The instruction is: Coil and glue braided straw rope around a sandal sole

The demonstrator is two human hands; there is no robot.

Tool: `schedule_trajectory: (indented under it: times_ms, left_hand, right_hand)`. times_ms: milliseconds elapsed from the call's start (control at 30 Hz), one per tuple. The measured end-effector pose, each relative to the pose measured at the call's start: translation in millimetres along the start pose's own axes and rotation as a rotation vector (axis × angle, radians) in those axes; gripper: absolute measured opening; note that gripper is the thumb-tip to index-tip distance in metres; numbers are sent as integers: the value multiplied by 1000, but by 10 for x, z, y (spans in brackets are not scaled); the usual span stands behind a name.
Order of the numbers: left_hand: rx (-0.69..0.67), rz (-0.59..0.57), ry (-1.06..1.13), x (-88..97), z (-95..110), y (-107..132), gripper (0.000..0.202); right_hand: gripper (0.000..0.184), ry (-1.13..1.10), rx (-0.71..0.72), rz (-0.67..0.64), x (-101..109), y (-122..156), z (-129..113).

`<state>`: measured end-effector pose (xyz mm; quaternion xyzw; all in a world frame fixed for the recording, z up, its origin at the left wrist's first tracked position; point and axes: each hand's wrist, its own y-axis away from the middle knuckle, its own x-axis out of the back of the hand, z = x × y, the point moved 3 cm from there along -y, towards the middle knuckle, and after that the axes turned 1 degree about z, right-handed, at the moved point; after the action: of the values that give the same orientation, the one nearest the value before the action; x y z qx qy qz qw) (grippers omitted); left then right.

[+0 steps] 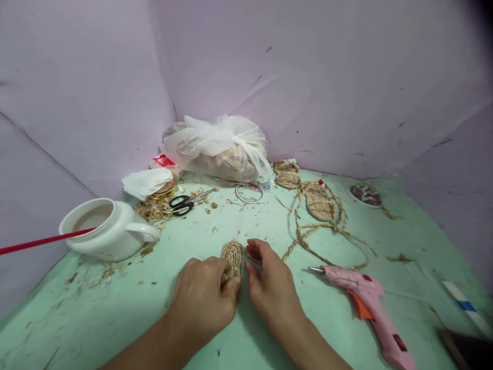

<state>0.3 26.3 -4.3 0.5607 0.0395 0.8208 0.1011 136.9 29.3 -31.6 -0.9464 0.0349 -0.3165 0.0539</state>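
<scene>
A flat, oblong coil of braided straw cord (232,251) stands tilted at the near middle of the table. My left hand (206,290) is closed on it, thumb and fingers pinching its near part. Just to the right, my right hand (269,280) curls its fingers around the loose cord that leaves the coil's top; the thumb sits slightly apart, close to the coil's edge. From behind that hand the long braided cord (297,218) runs in loops across the table. A similar oblong straw piece (319,201) lies amid these loops.
A pink glue gun (372,295) lies at the right, nozzle pointing left. A white pot (115,234) with a red stick (46,241) stands left, near black-handled scissors (182,205). Behind are a filled plastic bag (227,146), a ring (249,192) and coiled straw pieces (287,180).
</scene>
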Motion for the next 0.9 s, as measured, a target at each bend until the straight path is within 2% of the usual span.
schedule_trajectory:
  times_ms: [100, 167, 267, 400, 533, 667, 900]
  left_hand:
    - [10, 58, 77, 45, -106, -81, 19]
    - [-77, 125, 96, 54, -144, -131, 19]
    - [-166, 141, 89, 6, -145, -157, 21]
    - [-149, 167, 77, -53, -115, -141, 23]
    - [-122, 139, 72, -59, -118, -158, 27]
    - [-112, 116, 59, -40, -116, -183, 27]
    - [-115, 101, 45, -48, -101, -182, 26]
  right_hand:
    - [35, 46, 49, -22, -14, -7, 23]
    - [32, 61, 86, -35, -25, -4, 25]
    - [31, 106, 146, -34, -38, 14, 15]
    - [32, 251, 244, -18, -52, 43, -25]
    - [33, 315, 289, -22, -66, 56, -56]
    - [34, 297, 302, -4, -77, 73, -62]
    - [35, 271, 206, -58, -83, 119, -52]
